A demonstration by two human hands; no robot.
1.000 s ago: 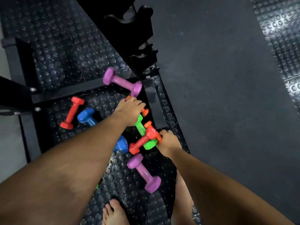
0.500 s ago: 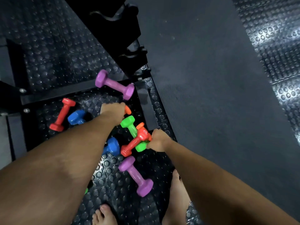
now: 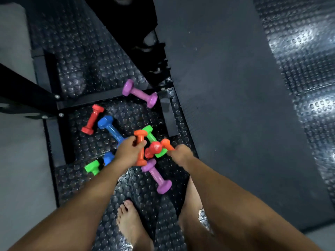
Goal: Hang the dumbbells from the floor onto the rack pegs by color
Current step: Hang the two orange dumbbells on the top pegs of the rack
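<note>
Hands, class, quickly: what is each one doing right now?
Left hand: grips an orange dumbbell by its handle.
Right hand: grips a second orange dumbbell by one end.

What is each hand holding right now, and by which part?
Left hand grips an orange dumbbell by its handle. Right hand grips a second orange dumbbell near one end.

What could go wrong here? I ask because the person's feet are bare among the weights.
The left hand grips one orange dumbbell and the right hand another; a slip could land on the bare foot. Lifting may also disturb the red dumbbell lying on the green dumbbell, and the purple dumbbell nearby is a tripping risk.
</note>
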